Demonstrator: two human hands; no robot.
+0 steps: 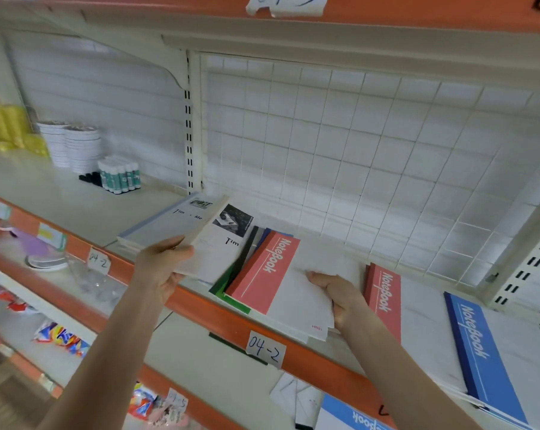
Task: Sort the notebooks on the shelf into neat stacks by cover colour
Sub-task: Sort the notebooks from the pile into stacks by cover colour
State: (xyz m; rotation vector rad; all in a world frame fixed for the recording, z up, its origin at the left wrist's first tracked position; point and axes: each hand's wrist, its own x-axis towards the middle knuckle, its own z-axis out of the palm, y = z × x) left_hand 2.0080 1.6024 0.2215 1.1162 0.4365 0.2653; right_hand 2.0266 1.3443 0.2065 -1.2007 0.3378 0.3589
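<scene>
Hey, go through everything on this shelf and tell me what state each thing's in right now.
Grey notebooks: lifted, gripped by left hand
Top red notebook: gripped by right hand
Mixed pile: fanned out, untidy, beneath it
Red stack: lying flat
Blue notebook: lying flat
Glue sticks: upright

Two red-banded NoteBook notebooks [264, 271] [385, 301], two blue-banded NoteBook notebooks [482, 349] [358, 417] and two pale grey notebooks [169, 225] [222, 248] were in view, alongside two stacks of white cups [52, 141] [84, 147] and two handwritten 04-2 labels [98, 260] [265, 349]; the glue sticks [121, 176] and the covers buried in the central pile [228, 293] were too tightly bunched to count.
</scene>
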